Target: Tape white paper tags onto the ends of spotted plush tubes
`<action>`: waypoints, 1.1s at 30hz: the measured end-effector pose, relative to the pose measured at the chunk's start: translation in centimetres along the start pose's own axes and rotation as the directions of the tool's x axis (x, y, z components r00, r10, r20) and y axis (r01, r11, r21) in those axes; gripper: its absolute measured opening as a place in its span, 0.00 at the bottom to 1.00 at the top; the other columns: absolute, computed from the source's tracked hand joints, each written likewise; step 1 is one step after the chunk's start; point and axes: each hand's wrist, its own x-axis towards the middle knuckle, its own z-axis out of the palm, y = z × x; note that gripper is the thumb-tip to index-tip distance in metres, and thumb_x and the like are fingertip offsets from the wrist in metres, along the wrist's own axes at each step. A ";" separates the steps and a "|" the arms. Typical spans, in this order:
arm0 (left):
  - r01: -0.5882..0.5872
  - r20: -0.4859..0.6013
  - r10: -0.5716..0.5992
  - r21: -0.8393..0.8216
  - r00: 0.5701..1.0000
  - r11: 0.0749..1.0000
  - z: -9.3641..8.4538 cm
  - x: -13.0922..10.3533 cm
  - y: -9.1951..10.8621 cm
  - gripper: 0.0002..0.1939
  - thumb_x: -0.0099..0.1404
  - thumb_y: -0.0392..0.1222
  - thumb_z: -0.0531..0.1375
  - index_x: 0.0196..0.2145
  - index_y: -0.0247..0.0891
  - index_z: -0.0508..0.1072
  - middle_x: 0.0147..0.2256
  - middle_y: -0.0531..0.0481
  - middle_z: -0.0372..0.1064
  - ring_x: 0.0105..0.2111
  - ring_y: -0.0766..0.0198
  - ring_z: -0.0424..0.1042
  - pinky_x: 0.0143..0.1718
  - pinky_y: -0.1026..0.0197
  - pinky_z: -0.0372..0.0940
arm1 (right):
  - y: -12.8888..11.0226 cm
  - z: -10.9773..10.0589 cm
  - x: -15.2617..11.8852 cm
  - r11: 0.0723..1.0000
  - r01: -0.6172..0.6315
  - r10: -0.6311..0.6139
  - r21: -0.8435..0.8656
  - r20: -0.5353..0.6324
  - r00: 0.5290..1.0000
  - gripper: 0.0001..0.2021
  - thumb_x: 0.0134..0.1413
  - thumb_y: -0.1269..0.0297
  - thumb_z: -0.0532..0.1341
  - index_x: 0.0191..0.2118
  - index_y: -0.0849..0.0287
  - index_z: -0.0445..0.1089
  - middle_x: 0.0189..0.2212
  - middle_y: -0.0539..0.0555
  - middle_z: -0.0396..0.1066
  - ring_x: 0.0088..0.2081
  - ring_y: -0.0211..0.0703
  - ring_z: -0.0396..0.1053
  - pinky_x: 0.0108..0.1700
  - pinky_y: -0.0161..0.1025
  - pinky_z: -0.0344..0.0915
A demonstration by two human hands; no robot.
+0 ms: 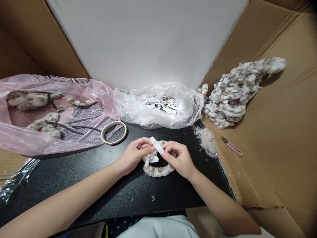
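Note:
A white strip [157,145] is pinched between my two hands above the black table surface. My left hand [137,152] grips its upper left end with thumb and fingers closed. At its lower right end my right hand [178,158] holds on with thumb and fingertips. Beneath and between the hands lies a fluffy white and brown ring [158,171], its upper part partly hidden by my fingers. A small white rounded tab [154,159] shows at the ring's inner left side.
A tape roll [114,133] lies behind my left hand, beside a pink bag [99,99] with fluffy pieces. A clear bag [138,115] holds white tabs. At right are a fluffy pile [230,96], loose fluff [206,141] and pink snips [232,146] by cardboard walls.

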 end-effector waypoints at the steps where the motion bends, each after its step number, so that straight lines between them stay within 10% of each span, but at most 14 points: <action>1: 0.011 -0.005 -0.011 0.003 1.000 1.000 0.0 0.0 0.0 0.14 0.49 0.39 0.72 0.30 0.33 0.73 0.24 0.52 0.74 0.24 0.70 0.72 0.28 0.71 0.66 | 0.0 0.0 0.0 1.000 0.002 -0.002 0.006 0.004 1.000 0.10 0.50 0.66 0.65 0.21 0.58 0.69 0.30 0.55 0.76 0.33 0.44 0.72 0.39 0.41 0.67; 21: -0.116 -0.178 0.135 0.110 0.975 0.987 0.1 -0.3 1.5 0.17 0.42 0.45 0.74 0.21 0.33 0.72 0.19 0.54 0.70 0.19 0.71 0.67 0.22 0.71 0.62 | 1.1 0.2 0.0 0.937 -0.227 0.270 -0.265 0.137 0.953 0.07 0.49 0.65 0.65 0.24 0.61 0.75 0.17 0.48 0.66 0.20 0.33 0.56 0.23 0.33 0.52; 33: -0.119 -0.015 0.129 0.288 0.992 0.950 0.9 -1.5 2.6 0.14 0.44 0.41 0.74 0.21 0.34 0.71 0.20 0.53 0.71 0.18 0.69 0.67 0.18 0.70 0.61 | -0.5 -2.0 1.1 0.949 0.180 -0.189 -0.257 -0.014 0.982 0.07 0.53 0.62 0.62 0.38 0.56 0.66 0.36 0.53 0.66 0.40 0.45 0.65 0.44 0.41 0.64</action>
